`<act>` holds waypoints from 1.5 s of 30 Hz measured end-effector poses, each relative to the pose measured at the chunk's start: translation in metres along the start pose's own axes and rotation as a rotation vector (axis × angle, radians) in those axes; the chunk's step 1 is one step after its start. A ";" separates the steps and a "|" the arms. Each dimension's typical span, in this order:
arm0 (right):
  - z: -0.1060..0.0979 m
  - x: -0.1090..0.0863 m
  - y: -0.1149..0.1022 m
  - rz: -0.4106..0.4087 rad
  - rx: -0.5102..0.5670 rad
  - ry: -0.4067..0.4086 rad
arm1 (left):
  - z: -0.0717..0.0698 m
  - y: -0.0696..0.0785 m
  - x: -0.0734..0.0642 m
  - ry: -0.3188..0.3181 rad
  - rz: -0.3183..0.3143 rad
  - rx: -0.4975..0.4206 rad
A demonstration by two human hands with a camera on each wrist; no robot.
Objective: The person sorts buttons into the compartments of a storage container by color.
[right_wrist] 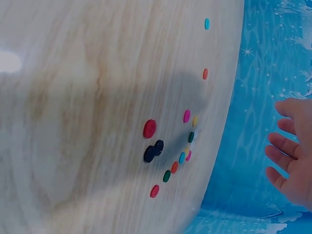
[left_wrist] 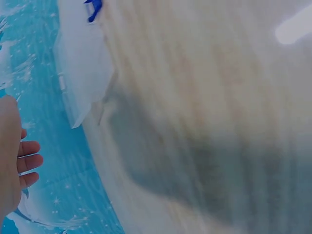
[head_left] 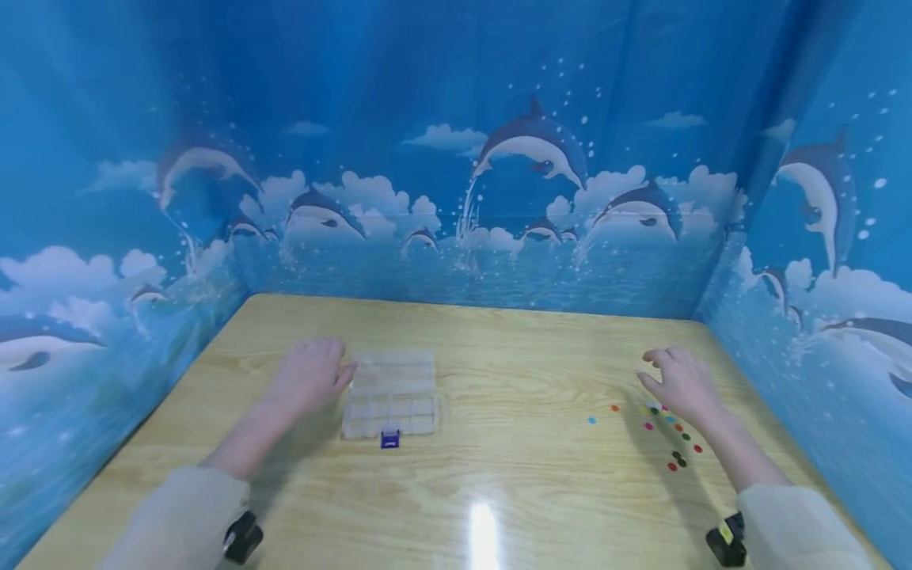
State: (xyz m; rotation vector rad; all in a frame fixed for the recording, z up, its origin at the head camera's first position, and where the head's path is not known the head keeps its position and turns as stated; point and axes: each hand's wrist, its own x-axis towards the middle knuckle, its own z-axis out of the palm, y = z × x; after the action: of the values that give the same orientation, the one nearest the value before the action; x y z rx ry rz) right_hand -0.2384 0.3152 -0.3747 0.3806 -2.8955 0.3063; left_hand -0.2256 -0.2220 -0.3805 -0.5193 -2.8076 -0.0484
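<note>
A clear plastic compartment box (head_left: 412, 408) with a blue latch (head_left: 389, 439) sits left of the table's middle, its lid (head_left: 392, 372) opened away. My left hand (head_left: 308, 378) hovers beside the lid, fingers loosely bent and holding nothing; the thumb points towards the lid, and whether it touches cannot be told. On the right, several small button-like discs in red, black, green, orange, pink, yellow and blue lie scattered, among them a red disc (right_wrist: 149, 129) and a blue disc (head_left: 592, 420). Above them floats my right hand (head_left: 682, 385), relaxed, with nothing in its fingers.
A light wood-grain table (head_left: 513, 372) carries everything. Blue dolphin-print curtains (head_left: 456, 261) stand behind it and along both sides. A bright light reflection (head_left: 483, 534) shows near the front. A dark wrist device (head_left: 244, 537) is on each sleeve.
</note>
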 end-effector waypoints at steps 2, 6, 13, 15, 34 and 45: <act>0.001 -0.002 0.001 -0.005 -0.006 -0.019 | 0.005 0.002 -0.004 0.008 0.013 0.014; 0.003 -0.004 -0.001 -0.012 -0.005 -0.039 | 0.011 0.005 -0.011 0.022 0.034 0.046; 0.006 -0.006 -0.003 -0.020 -0.003 -0.047 | 0.015 0.008 -0.023 -0.007 0.072 0.076; 0.007 -0.007 -0.002 -0.025 -0.002 -0.043 | 0.016 0.010 -0.026 -0.023 0.081 0.074; 0.016 -0.004 -0.007 -0.002 -0.014 -0.122 | 0.027 0.018 -0.041 -0.084 0.083 0.057; 0.023 -0.002 -0.009 -0.036 -0.031 -0.123 | 0.029 0.022 -0.045 -0.124 0.065 0.023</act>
State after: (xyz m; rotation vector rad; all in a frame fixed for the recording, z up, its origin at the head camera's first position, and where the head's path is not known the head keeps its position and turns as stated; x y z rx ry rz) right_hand -0.2378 0.3015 -0.3954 0.4607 -3.0054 0.2403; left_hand -0.1855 -0.2146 -0.4214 -0.6284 -2.9049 0.0298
